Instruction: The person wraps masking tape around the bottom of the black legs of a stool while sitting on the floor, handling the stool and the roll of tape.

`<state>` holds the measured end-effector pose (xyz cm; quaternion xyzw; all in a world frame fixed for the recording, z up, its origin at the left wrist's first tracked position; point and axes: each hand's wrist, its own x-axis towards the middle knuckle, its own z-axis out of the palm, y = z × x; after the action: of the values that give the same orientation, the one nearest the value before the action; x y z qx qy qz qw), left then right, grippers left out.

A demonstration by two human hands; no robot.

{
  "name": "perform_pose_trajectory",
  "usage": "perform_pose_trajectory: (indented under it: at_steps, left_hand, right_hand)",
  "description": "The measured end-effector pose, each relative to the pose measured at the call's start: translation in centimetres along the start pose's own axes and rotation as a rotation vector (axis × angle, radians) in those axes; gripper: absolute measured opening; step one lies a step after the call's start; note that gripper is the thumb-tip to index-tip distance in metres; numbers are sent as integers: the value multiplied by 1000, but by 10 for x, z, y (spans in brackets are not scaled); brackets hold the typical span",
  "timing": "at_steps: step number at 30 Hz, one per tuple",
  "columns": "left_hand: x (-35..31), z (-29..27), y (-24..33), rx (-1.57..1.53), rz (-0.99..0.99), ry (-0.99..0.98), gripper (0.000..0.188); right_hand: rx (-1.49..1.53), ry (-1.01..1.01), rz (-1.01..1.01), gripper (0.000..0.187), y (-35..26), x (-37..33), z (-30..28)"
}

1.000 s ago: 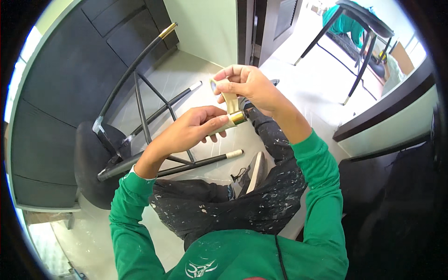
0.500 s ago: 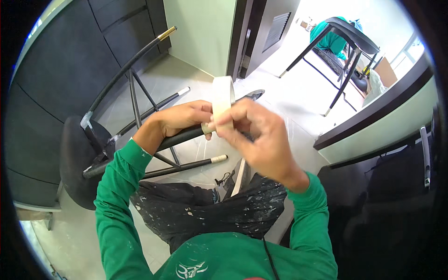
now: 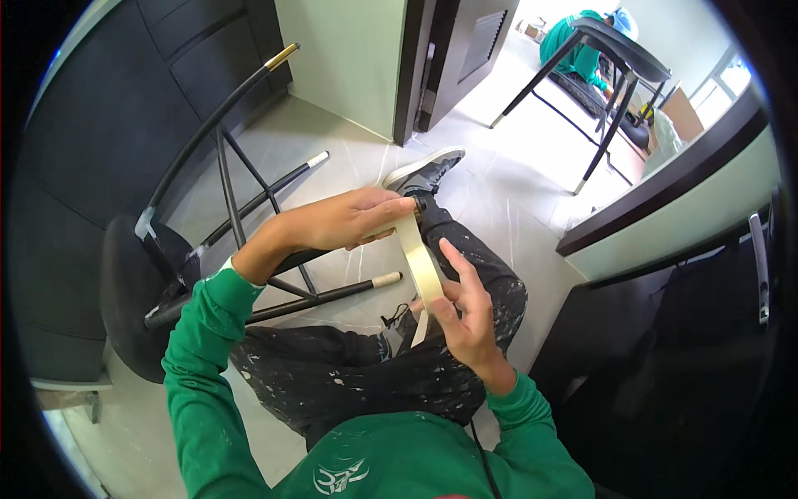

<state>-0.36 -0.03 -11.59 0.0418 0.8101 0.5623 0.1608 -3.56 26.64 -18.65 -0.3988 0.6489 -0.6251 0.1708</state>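
The left hand point(image 3: 353, 220) curls around a black chair leg point(image 3: 298, 259), thumb at the upper end of the pale yellow tape point(image 3: 421, 264). The tape slopes down to the right hand point(image 3: 470, 323), whose thumb and fingers pinch it.

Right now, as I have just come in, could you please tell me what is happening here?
A person in green holds one leg of an overturned black chair near its end with the left hand. The right hand holds pale yellow tape, which reaches across to that end. Of the other three legs, two have pale ends and one a gold-coloured tip. Farther off, a second black chair stands upright near a co-worker, also in green.
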Motion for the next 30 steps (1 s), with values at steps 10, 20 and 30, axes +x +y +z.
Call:
perform_pose_trajectory:
  at_steps: [10,20,30]
  left_hand:
    - [-19,36,20,882,148,460,43]
    - [-4,39,8,808,55,489,32]
    - [2,44,5,897,-47,541,27]
  right_hand:
    - [-113,-126,146,44,0,53,-3]
    - [-252,55,-65,21,13,62,-1]
    - [-4,216,-146,11,45,75,16]
